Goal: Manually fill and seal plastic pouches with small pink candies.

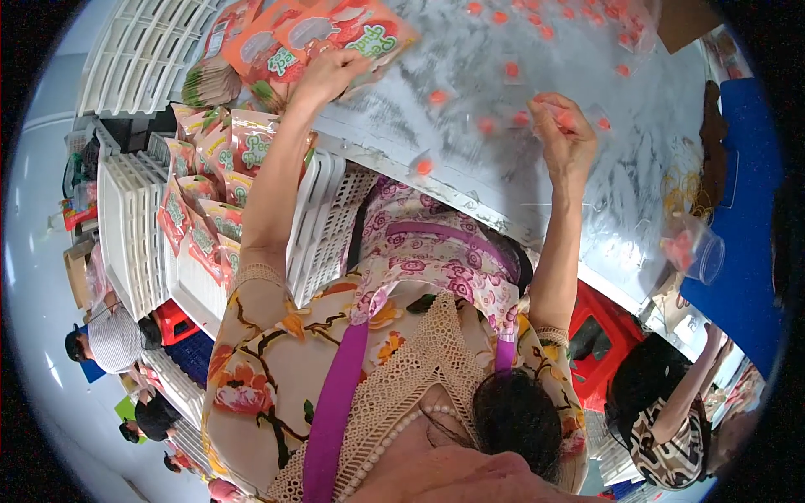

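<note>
Our left hand (329, 74) grips one of three orange snack bags (335, 33) at the worktop (637, 142) edge; it could slide off into the crates. Our right hand (563, 126) pinches one small clear sachet (563, 117) (over a dozen lie scattered), which could slip.

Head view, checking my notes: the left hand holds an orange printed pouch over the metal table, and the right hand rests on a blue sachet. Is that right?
Not quite. In the head view the right hand pinches a small clear sachet with orange contents, not a blue one. The left hand does hold an orange printed pouch over the metal table.
</note>
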Tool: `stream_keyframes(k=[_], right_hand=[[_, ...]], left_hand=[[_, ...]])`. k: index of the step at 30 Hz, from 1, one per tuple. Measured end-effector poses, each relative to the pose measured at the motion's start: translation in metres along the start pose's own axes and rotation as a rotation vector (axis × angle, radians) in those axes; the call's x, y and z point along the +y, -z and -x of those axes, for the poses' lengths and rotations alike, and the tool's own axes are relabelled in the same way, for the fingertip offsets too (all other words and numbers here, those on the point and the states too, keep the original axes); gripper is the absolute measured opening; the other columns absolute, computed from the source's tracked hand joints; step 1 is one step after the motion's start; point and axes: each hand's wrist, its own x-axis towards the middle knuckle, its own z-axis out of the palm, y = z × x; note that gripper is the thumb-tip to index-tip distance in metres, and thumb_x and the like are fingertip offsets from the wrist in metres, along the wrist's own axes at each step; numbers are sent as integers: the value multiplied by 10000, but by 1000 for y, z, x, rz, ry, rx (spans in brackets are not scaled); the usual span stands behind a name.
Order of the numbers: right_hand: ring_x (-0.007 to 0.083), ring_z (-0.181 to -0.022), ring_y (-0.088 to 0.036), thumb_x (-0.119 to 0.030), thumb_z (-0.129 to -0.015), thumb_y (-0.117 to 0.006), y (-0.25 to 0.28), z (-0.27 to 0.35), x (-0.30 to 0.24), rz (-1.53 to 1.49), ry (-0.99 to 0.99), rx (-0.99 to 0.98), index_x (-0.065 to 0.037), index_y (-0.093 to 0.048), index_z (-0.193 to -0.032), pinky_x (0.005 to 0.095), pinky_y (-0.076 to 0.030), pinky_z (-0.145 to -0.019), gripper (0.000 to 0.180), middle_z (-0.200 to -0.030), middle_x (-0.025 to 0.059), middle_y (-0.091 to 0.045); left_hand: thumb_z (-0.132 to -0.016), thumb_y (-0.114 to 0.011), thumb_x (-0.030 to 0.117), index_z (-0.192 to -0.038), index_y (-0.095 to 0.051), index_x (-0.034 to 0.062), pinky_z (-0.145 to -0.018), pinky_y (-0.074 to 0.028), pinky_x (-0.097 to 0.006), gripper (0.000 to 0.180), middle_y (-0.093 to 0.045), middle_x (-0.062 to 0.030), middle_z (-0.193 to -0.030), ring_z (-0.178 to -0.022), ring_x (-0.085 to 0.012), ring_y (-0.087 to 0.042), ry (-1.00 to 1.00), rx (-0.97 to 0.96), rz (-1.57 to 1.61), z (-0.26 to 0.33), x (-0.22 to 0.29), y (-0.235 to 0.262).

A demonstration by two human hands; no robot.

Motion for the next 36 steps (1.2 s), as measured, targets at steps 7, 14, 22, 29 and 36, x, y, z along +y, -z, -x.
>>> stream_keyframes(k=[7,14,22,29,36], right_hand=[[84,-689,-590,-71,-837,-700,-16,5,-10,5,-16,-45,-13,-683,-970,211,-472,-643,146,-885,16,-672],[127,-854,-636,-8,-766,-673,-69,11,-18,162,229,-285,-30,-698,-938,260,-506,-750,175,-915,39,-685],[115,-820,-643,-20,-738,-672,-113,12,-35,0,176,-363,-68,-709,-942,258,-510,-751,213,-909,54,-706],[110,-797,-652,-62,-733,-659,-141,1,-40,-32,317,-282,-67,-708,-949,268,-520,-740,222,-888,57,-714],[94,-779,-648,-96,-736,-665,-131,6,-39,87,239,-293,-78,-717,-960,268,-521,-727,231,-864,57,-718]], left_hand=[[-787,-701,247,-895,-680,35,-553,-450,-343,239,-625,-100,-660,-580,-182,-587,-18,24,-70,11,22,-6],[-773,-615,130,-962,-667,39,-664,-513,-465,216,-657,-206,-793,-746,-389,-642,-97,166,-300,16,42,-18],[-759,-588,79,-938,-668,23,-680,-507,-496,204,-644,-239,-794,-766,-405,-637,-241,241,-406,12,47,-10],[-754,-586,41,-860,-665,7,-715,-514,-472,137,-629,-235,-715,-737,-396,-637,-323,242,-319,13,69,-3],[-756,-579,24,-828,-651,-3,-690,-512,-482,105,-632,-253,-792,-759,-426,-623,-394,412,-364,19,78,-6]])
